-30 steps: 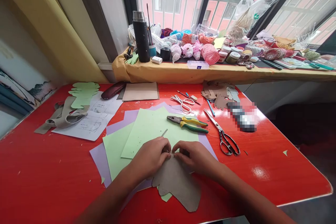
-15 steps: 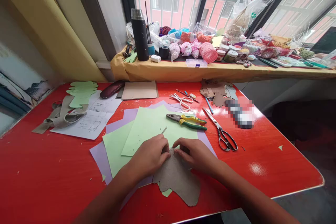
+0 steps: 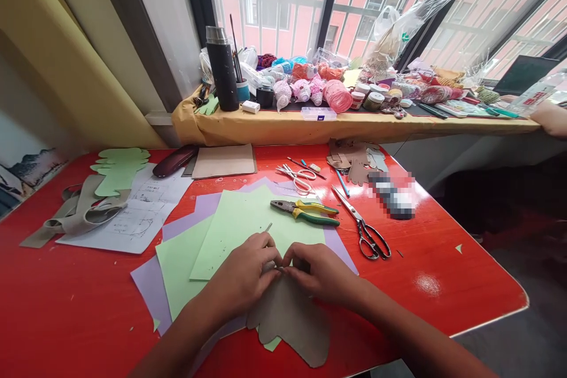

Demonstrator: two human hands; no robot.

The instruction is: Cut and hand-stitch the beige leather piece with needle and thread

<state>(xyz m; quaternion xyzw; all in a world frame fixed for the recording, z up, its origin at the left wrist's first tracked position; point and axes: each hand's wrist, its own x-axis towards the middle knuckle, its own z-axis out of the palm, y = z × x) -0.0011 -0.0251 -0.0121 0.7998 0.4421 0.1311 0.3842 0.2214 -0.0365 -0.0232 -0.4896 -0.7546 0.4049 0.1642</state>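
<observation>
Over the paper, my left hand (image 3: 248,266) pinches the top edge of a grey-brown cut-out sheet (image 3: 295,322) with a lobed outline. From behind its fingers a thin metal rod (image 3: 268,227) pokes up; the rest of it is hidden. My right hand (image 3: 316,269) meets the left at the same edge, thumb and fingertips closed on the sheet. Beneath lie green sheets (image 3: 239,224) and purple sheets (image 3: 148,286), with a green scrap (image 3: 272,344) peeking from under the cut-out. Just beyond my hands are pliers (image 3: 305,211) with yellow and green handles.
Large scissors (image 3: 363,227) and white-handled scissors (image 3: 299,177) lie on the red table (image 3: 443,266). At left are a drawing (image 3: 146,212), grey strips (image 3: 84,218) and green cut-outs (image 3: 117,168). A black flask (image 3: 222,74) stands on the sill. A person's arm (image 3: 553,115) shows far right.
The view has shifted slightly, so the table appears lower and further left. My fingers have drawn closer together at the cut-out's top edge. A person's arm has appeared at far right.
</observation>
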